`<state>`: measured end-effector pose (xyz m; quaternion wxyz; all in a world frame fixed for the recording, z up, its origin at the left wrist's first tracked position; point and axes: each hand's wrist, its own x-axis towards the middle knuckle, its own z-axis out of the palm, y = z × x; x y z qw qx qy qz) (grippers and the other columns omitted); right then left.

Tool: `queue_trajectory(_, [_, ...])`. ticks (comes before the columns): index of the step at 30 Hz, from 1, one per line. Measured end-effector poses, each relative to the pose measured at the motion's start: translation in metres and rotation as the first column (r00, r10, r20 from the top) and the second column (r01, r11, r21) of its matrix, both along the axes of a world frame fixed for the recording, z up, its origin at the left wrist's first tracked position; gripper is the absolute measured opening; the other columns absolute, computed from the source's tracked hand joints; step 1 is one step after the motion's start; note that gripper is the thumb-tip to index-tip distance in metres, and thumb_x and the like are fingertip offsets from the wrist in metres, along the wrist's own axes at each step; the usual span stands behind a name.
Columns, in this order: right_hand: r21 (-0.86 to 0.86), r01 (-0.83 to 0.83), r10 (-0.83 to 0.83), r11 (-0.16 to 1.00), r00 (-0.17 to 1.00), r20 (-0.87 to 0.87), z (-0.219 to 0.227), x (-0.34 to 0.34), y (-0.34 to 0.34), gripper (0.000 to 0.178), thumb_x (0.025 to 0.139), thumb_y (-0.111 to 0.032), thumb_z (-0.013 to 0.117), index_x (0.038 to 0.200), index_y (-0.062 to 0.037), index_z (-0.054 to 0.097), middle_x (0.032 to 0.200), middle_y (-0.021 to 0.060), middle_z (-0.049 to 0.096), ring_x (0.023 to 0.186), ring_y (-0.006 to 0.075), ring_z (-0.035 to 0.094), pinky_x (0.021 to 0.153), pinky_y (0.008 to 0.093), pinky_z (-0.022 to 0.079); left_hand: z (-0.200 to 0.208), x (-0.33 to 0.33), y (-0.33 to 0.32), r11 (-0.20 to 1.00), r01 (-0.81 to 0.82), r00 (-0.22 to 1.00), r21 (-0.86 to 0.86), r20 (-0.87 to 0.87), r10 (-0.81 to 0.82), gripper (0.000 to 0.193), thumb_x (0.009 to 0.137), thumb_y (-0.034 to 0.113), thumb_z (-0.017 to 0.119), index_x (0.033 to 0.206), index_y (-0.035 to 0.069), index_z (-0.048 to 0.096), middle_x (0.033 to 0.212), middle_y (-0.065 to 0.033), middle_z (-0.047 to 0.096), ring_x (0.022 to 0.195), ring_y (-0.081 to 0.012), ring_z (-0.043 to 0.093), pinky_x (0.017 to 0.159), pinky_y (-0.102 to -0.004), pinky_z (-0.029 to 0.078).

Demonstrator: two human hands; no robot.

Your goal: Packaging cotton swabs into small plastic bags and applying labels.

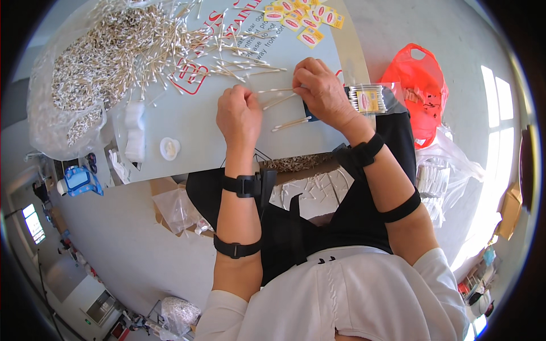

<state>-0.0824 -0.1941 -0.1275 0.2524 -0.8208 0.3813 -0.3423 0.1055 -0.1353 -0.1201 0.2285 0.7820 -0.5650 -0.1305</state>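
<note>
Loosely scattered, thin white-tipped cotton swabs (170,45) cover table (193,119).

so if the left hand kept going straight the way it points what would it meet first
Probably the loose cotton swabs scattered just beyond the left hand, ahead of the big heap in the clear bag; depth is hard to judge.

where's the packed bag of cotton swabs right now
In the head view, the clear packed bag of cotton swabs lies on the table's right edge, just right of the right hand, with the red plastic bag beyond it.
</note>
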Motion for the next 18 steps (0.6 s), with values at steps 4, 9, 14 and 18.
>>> queue_trajectory(4, [0.016, -0.026, 0.027, 1.000, 0.999, -0.043, -0.005, 0.014, -0.001, 0.008, 0.076, -0.004, 0.065, 0.079, -0.0057, 0.057, 0.092, 0.0091, 0.057, 0.093, 0.0302, 0.055, 0.080, 0.0398, 0.047, -0.002, 0.011, -0.007, 0.997, -0.004, 1.000, 0.080, -0.019, 0.005, 0.011, 0.081, 0.013, 0.067, 0.085, 0.006, 0.060, 0.088, -0.0088, 0.060, 0.089, -0.0308, 0.058, 0.073, -0.0429, 0.048])
queue_trajectory(9, [-0.020, -0.050, 0.046, 0.999, 0.988, -0.149, -0.010, 0.016, 0.000, 0.004, 0.078, -0.003, 0.062, 0.079, -0.0039, 0.058, 0.092, 0.0102, 0.057, 0.091, 0.0302, 0.055, 0.079, 0.0404, 0.046, 0.001, 0.003, -0.002, 0.999, 0.029, 0.997, 0.019, -0.074, -0.028, 0.011, 0.079, 0.005, 0.064, 0.088, 0.008, 0.060, 0.089, -0.0084, 0.061, 0.089, -0.0308, 0.059, 0.073, -0.0427, 0.049])
queue_trajectory(14, [-0.006, -0.076, 0.074, 0.997, 0.988, -0.135, -0.007, 0.005, 0.006, 0.004, 0.077, -0.002, 0.061, 0.078, -0.0024, 0.057, 0.090, 0.0108, 0.056, 0.090, 0.0308, 0.055, 0.079, 0.0402, 0.046, -0.003, 0.007, -0.001, 0.993, 0.040, 0.987, -0.113, -0.150, -0.057, 0.020, 0.076, -0.002, 0.064, 0.094, 0.006, 0.060, 0.092, -0.0078, 0.059, 0.091, -0.0285, 0.058, 0.078, -0.0410, 0.049])
queue_trajectory(18, [0.020, -0.070, 0.071, 0.997, 0.995, -0.066, -0.003, -0.001, 0.012, 0.005, 0.077, -0.001, 0.060, 0.079, -0.0020, 0.056, 0.090, 0.0110, 0.055, 0.089, 0.0314, 0.054, 0.078, 0.0400, 0.046, -0.003, 0.002, -0.013, 0.955, 0.141, 0.986, -0.262, -0.054, -0.160, 0.022, 0.075, -0.004, 0.064, 0.094, 0.007, 0.061, 0.090, -0.0083, 0.057, 0.093, -0.0292, 0.056, 0.081, -0.0403, 0.048])
